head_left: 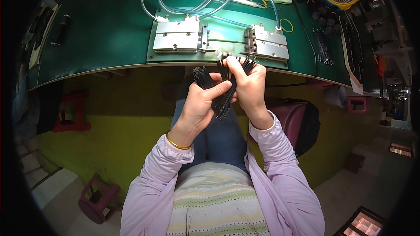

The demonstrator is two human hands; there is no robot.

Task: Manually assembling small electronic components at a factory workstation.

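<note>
Bundle of thin black strips (221, 89): pinched between left hand (199, 105) and right hand (249, 85); apparently mid-sorting; metal fixture (218, 39) on table (100, 26) stands unloaded.

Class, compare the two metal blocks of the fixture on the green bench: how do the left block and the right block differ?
The left block looks wider and lies nearly level; the right block looks narrower and slants down to the right. Several clear hoses reach the left block's top edge; the right block's top corner shows one fitting. Both are pale metal, mounted on the same green plate.
</note>
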